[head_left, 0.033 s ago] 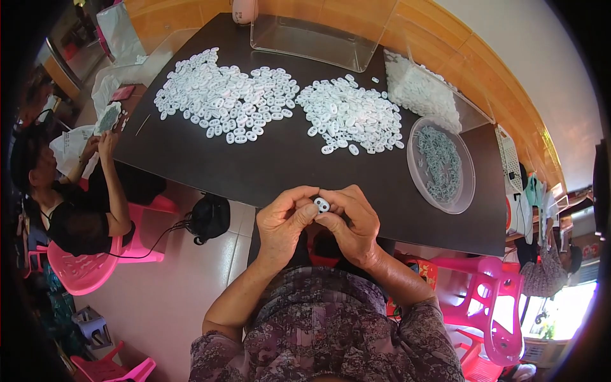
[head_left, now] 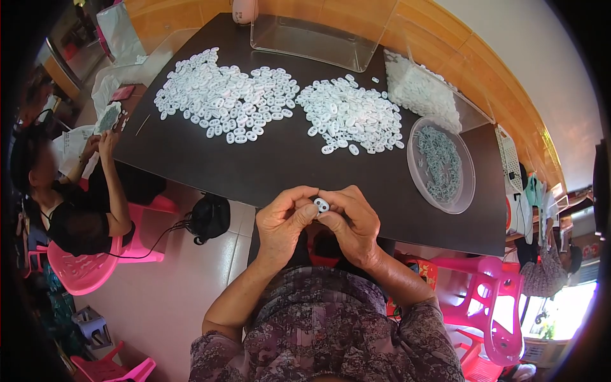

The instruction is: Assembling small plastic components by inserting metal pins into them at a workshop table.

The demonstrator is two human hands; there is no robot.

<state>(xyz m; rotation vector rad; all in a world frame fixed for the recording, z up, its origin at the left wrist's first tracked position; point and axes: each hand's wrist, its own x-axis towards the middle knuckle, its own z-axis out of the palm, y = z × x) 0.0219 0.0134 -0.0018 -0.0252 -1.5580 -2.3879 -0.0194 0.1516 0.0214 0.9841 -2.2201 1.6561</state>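
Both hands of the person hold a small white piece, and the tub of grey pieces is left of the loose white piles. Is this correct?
The side is wrong: the head view shows the tub of grey pieces right of the loose white piles. The left hand and right hand do hold a small white piece.

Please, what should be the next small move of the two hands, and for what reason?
Perhaps a slight turn of the white piece would be best: the left hand and the right hand pinch it together, and their grip hides part of its edge, so turning might bring that part into view.
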